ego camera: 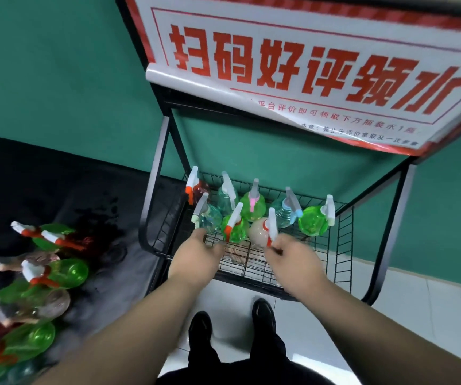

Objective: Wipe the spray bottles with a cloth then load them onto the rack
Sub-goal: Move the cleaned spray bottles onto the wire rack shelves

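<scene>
Far left: unloaded spray bottles (65, 270), mostly green with some brownish, lie on their sides in a heap on a black-covered table (43, 176); their trigger heads are white and orange, and a dark wet-looking patch shows on the cover beside them. Centre: black wire rack (344, 245) stands against the green wall, with eight bottles upright in its basket in two rows. Left hand (196, 255) reaches to the basket's front left corner, just below a clear bottle (209, 218). Its fingers are blurred and turned away, so whether they are spread or curled cannot be told; nothing is seen in it. Next right, a green bottle with orange trigger (236, 232), then a pale pinkish bottle (258, 232) in the front row. Right hand (293, 258) has its fingertips pinched on that bottle's orange trigger. Further right, a bright green bottle (314, 220) ends the back row. Above, a white sign with red characters (307, 73) tops the rack.
</scene>
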